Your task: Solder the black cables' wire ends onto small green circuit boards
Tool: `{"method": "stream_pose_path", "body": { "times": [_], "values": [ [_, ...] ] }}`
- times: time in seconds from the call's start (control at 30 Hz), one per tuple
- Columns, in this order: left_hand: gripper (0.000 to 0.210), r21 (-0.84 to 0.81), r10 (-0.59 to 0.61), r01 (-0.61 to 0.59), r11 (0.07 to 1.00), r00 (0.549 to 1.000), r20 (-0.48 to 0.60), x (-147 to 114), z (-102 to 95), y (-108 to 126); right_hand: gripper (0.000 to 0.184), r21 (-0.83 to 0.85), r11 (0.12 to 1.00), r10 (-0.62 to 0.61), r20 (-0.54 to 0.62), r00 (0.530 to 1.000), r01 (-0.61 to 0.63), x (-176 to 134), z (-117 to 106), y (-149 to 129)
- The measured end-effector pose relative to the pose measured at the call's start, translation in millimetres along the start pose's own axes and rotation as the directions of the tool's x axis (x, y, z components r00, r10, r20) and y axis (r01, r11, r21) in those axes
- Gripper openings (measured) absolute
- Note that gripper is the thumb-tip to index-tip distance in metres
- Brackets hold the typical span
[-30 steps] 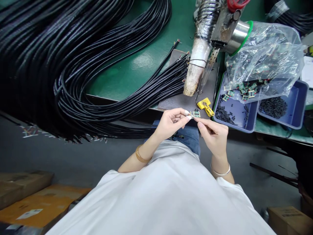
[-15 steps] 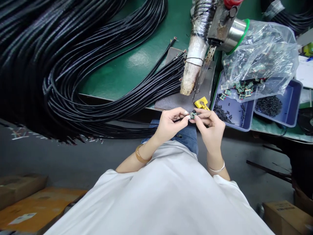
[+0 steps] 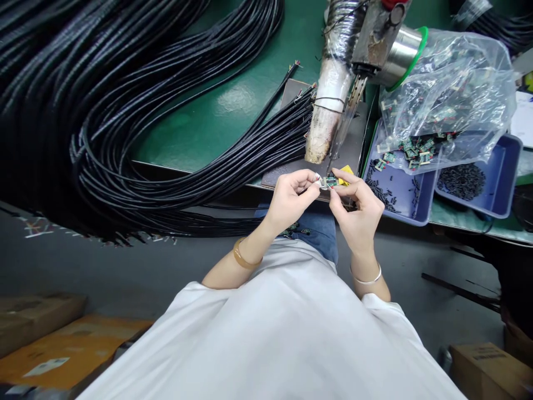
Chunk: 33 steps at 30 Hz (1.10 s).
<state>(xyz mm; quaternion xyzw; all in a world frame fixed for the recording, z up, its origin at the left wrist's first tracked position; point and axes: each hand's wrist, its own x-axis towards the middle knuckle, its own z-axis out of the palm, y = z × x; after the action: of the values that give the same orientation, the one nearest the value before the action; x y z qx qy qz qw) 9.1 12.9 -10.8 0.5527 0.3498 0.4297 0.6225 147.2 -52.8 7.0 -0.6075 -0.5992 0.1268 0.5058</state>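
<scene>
My left hand [image 3: 293, 195] is closed in a pinch, with thin light wire ends showing at its fingertips; the cable behind them is mostly hidden by the hand. In my right hand [image 3: 357, 201], thumb and fingers grip a small green circuit board [image 3: 331, 181], whose left edge meets the wires. Just above the board is the tip of a soldering iron [image 3: 353, 103], fixed pointing down; whether they touch I cannot tell. A yellow piece [image 3: 346, 173] lies behind my right fingertips.
Black cables [image 3: 200, 183] lie in a thick bundle on the left of the green table [image 3: 237, 100]. Beside the iron are a wrapped tube [image 3: 328, 105] and a solder spool [image 3: 402, 55]. Blue trays [image 3: 422, 208] hold small black parts; a clear bag [image 3: 462, 83] of circuit boards rests over them.
Both hands have moved up a little, bringing the circuit board close to the iron's tip. The board's green face now shows more, between the fingertips.
</scene>
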Motion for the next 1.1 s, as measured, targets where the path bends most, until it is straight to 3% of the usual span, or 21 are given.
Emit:
{"method": "stream_pose_path", "body": {
  "times": [0.3, 0.7, 1.1],
  "values": [
    [0.014, 0.045, 0.018, -0.014, 0.999, 0.996, -0.083, 6, 4.8, 6, 0.008, -0.037, 0.999, -0.037, 0.018, 0.999, 0.037, 10, -1, 0],
    [0.011, 0.082, 0.041, -0.032, 0.996, 0.993, -0.111, 4, 4.0, 10, 0.013, -0.057, 0.993, -0.104, 0.034, 0.994, 0.105, 16, -4, -5],
    [0.011, 0.069, -0.033, 0.038, 0.997, 0.997, -0.065, 2, 2.2, 9, 0.01, -0.103, 0.989, -0.101, 0.079, 0.992, 0.109, 11, -6, -1]
  ]
}}
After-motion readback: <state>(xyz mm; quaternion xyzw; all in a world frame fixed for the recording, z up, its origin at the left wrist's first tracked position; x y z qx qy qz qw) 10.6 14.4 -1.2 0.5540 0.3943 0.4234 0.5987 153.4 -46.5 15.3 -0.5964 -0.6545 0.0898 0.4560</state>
